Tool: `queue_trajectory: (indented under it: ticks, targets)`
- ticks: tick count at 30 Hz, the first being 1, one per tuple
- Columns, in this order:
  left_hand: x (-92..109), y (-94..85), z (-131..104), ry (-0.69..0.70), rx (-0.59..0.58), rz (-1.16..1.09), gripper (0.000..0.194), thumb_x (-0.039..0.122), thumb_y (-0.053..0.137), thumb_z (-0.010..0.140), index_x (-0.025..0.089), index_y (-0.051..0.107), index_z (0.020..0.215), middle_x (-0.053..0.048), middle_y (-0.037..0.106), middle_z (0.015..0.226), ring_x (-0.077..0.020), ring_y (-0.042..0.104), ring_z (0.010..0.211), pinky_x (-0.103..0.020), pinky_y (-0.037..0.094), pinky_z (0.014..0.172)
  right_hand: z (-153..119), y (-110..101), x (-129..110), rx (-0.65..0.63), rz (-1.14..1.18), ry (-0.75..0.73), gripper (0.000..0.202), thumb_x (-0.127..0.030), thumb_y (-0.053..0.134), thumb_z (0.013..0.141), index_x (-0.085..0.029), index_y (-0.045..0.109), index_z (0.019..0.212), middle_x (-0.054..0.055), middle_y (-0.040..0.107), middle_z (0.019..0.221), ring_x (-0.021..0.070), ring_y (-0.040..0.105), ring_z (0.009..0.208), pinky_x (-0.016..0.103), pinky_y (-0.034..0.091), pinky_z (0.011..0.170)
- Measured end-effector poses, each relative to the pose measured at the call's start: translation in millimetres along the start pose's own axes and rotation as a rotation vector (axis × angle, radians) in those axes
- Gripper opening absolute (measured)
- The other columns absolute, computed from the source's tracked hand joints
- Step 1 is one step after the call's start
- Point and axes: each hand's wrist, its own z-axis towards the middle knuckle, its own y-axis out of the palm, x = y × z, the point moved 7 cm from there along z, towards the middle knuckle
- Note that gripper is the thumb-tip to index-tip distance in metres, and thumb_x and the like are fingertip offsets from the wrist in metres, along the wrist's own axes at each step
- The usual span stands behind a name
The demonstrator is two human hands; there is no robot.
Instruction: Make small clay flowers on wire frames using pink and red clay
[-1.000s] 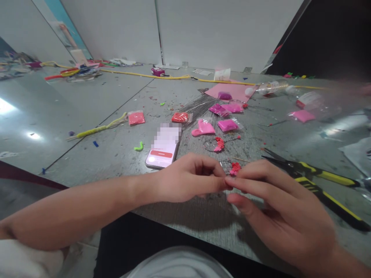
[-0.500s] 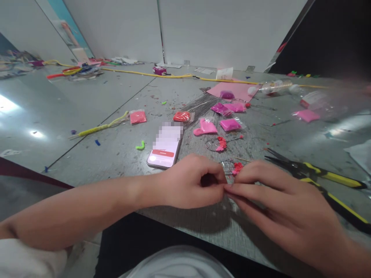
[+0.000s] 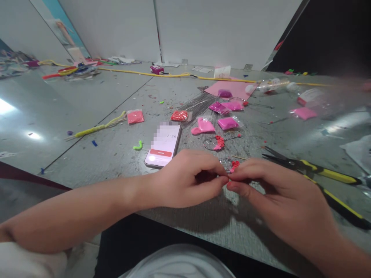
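My left hand (image 3: 188, 181) and my right hand (image 3: 286, 197) meet fingertip to fingertip just above the near part of the table. Thumb and forefinger are pinched together on each hand. What lies between the tips is too small to make out, though a trace of red shows there. Right behind the fingers is a small wire piece with red and pink clay bits (image 3: 234, 166), partly covered by my hands. Farther back lies a round wire frame (image 3: 219, 143) with red and pink clay along one side. A phone (image 3: 165, 141) rests beyond my left hand.
Long-nose pliers (image 3: 330, 174) with yellow-black handles lie right of my right hand. Pink and magenta clay packets (image 3: 228, 123), a red packet (image 3: 179, 115) and a bundle of thin wires (image 3: 199, 102) are farther back. A yellow cord (image 3: 130, 72) crosses the table behind them.
My right hand's fingers have drawn in, the thumb now showing below the forefinger at the pinch. My left fingertips have shifted slightly. The whole view has moved a little.
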Motion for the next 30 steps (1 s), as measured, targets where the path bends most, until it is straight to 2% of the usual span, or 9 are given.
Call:
queue_trajectory:
  ticks: [4, 6, 8, 11, 14, 16, 19, 24, 30]
  targets:
    - [-5.2, -3.0, 2.9, -0.128, 0.02, -0.087, 0.017, 0.018, 0.058, 0.096, 0.013, 0.069, 0.085, 0.002, 0.061, 0.068, -0.0078, 0.051, 0.061, -0.02, 0.041, 0.056, 0.9, -3.5, 1.2, 0.043, 0.082, 0.047, 0.008, -0.034, 0.073, 0.095, -0.029, 0.071, 0.089, -0.006, 0.075, 0.086, 0.0105, 0.069, 0.075, 0.021, 0.055, 0.067]
    - [-8.4, -3.5, 3.6, -0.136, -0.015, -0.057, 0.015, 0.019, 0.059, 0.096, 0.012, 0.07, 0.087, 0.001, 0.062, 0.07, -0.0089, 0.053, 0.063, -0.021, 0.042, 0.058, 0.5, -6.4, 2.8, 0.067, 0.092, 0.053, 0.008, -0.035, 0.074, 0.095, -0.03, 0.071, 0.089, -0.007, 0.075, 0.086, 0.01, 0.069, 0.076, 0.02, 0.054, 0.068]
    - [-11.5, -0.5, 3.2, -0.095, -0.121, 0.043, 0.014, 0.019, 0.062, 0.093, 0.012, 0.074, 0.094, -0.002, 0.064, 0.079, -0.0116, 0.058, 0.07, -0.023, 0.046, 0.064, -0.8, -9.9, 6.1, 0.089, 0.082, 0.059, 0.009, -0.036, 0.074, 0.094, -0.031, 0.071, 0.089, -0.007, 0.074, 0.085, 0.0097, 0.067, 0.075, 0.021, 0.052, 0.067]
    - [-20.9, 7.3, -1.6, -0.047, -0.322, 0.252, 0.022, 0.016, 0.065, 0.088, 0.013, 0.077, 0.107, -0.008, 0.066, 0.097, -0.0175, 0.063, 0.084, -0.028, 0.049, 0.075, -3.5, -14.3, 14.1, 0.12, 0.036, 0.082, 0.008, -0.037, 0.074, 0.094, -0.032, 0.071, 0.09, -0.007, 0.072, 0.084, 0.0097, 0.065, 0.073, 0.022, 0.05, 0.066]
    - [-30.1, 12.4, -6.5, -0.05, -0.422, 0.365, 0.022, 0.02, 0.066, 0.091, 0.016, 0.078, 0.109, -0.008, 0.065, 0.099, -0.0188, 0.064, 0.083, -0.03, 0.048, 0.074, -5.4, -15.8, 20.4, 0.144, 0.005, 0.097, 0.007, -0.038, 0.075, 0.094, -0.033, 0.071, 0.091, -0.008, 0.072, 0.083, 0.0098, 0.064, 0.072, 0.022, 0.048, 0.065]
    - [-32.8, 15.8, -7.9, -0.049, -0.44, 0.381, 0.02, 0.026, 0.066, 0.095, 0.017, 0.077, 0.108, -0.008, 0.066, 0.099, -0.0185, 0.064, 0.082, -0.03, 0.048, 0.073, -5.9, -14.9, 21.2, 0.144, 0.023, 0.088, 0.007, -0.038, 0.075, 0.093, -0.034, 0.071, 0.09, -0.008, 0.071, 0.081, 0.0102, 0.063, 0.071, 0.023, 0.048, 0.064]
    - [-34.4, 21.5, -8.1, -0.045, -0.45, 0.381, 0.02, 0.026, 0.064, 0.098, 0.016, 0.077, 0.109, -0.009, 0.066, 0.099, -0.0186, 0.065, 0.082, -0.03, 0.05, 0.075, -5.4, -15.2, 18.7, 0.138, 0.041, 0.074, 0.007, -0.037, 0.075, 0.093, -0.033, 0.07, 0.09, -0.006, 0.07, 0.08, 0.0118, 0.063, 0.07, 0.025, 0.049, 0.063]
    - [-36.9, 27.2, -7.1, -0.077, -0.434, 0.345, 0.025, 0.024, 0.059, 0.1, 0.014, 0.079, 0.11, -0.01, 0.066, 0.098, -0.0193, 0.066, 0.084, -0.03, 0.052, 0.078, -1.7, -18.0, 9.6, 0.104, -0.022, 0.03, 0.011, -0.019, 0.074, 0.091, -0.029, 0.069, 0.089, -0.003, 0.073, 0.082, 0.0135, 0.067, 0.07, 0.025, 0.052, 0.061]
    - [-34.8, 22.8, -4.2, -0.103, -0.369, 0.194, 0.018, 0.019, 0.065, 0.096, 0.012, 0.08, 0.1, -0.008, 0.067, 0.089, -0.0154, 0.064, 0.079, -0.026, 0.05, 0.074, -2.0, -24.1, 12.5, 0.147, -0.03, 0.038, 0.01, -0.022, 0.075, 0.091, -0.029, 0.069, 0.086, -0.004, 0.072, 0.08, 0.0131, 0.067, 0.069, 0.024, 0.052, 0.062]
